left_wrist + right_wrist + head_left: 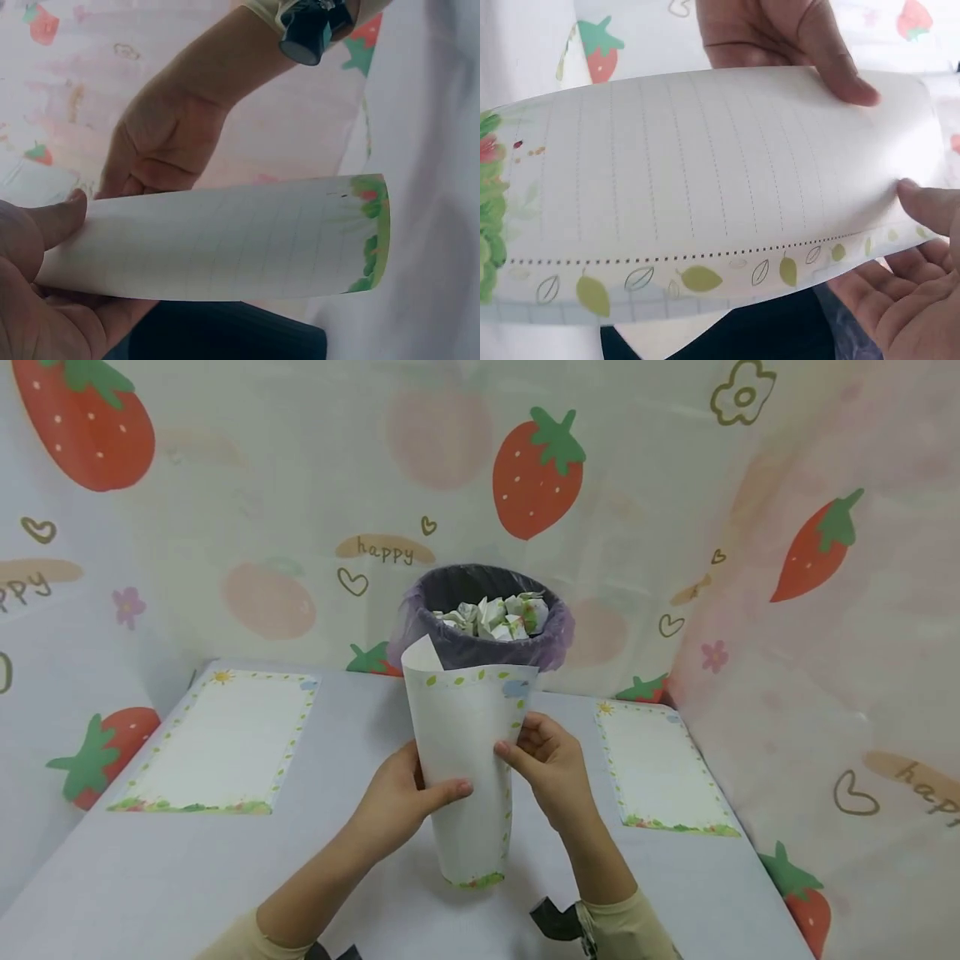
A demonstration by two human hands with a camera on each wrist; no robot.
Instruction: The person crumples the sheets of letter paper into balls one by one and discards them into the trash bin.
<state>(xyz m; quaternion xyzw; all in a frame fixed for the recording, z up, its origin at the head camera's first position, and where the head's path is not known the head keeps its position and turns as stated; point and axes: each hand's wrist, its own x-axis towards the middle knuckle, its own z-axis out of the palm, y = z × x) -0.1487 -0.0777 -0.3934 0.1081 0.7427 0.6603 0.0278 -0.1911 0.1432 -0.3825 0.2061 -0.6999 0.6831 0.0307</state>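
Both hands hold a sheet of lined writing paper (465, 735) with a leaf-and-flower border, curled into a loose upright tube above the table. My left hand (408, 793) grips its left side, thumb lying across the front and fingers behind. On the right edge, my right hand (547, 764) pinches the paper between thumb and curled fingers. In the left wrist view the paper (225, 244) shows its narrow rolled end with green and red print. In the right wrist view the lined face of the paper (675, 165) bows outward between the two hands.
Behind the paper stands a dark bin (472, 578) with a purple liner, holding several crumpled papers (495, 617). One flat bordered sheet (217, 743) lies at the table's left, another bordered sheet (667, 768) at the right. Strawberry-print curtains (300, 485) enclose the white table (360, 718).
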